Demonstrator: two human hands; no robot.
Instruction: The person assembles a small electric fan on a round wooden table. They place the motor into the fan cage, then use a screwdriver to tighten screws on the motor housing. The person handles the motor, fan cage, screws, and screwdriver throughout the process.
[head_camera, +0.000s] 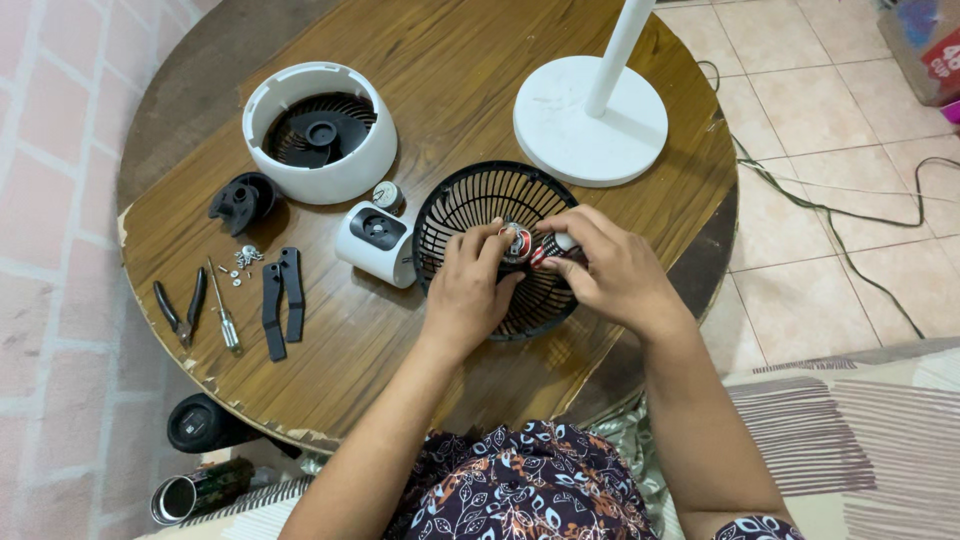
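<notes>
Pinching a small motor (522, 243) over the black grille (470, 205), left hand (465, 290) and right hand (610, 270) both grip it — prob. light, fiddly; hold by the casing.

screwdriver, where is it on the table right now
In the head view the screwdriver lies at the table's left edge, between the pliers and two black strips, just below a scatter of small screws.

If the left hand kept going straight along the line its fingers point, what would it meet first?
The left hand points up and right, fingertips already on the small motor part held over the black fan grille. Past that, probably the white round stand base, though depth is unclear.
</notes>
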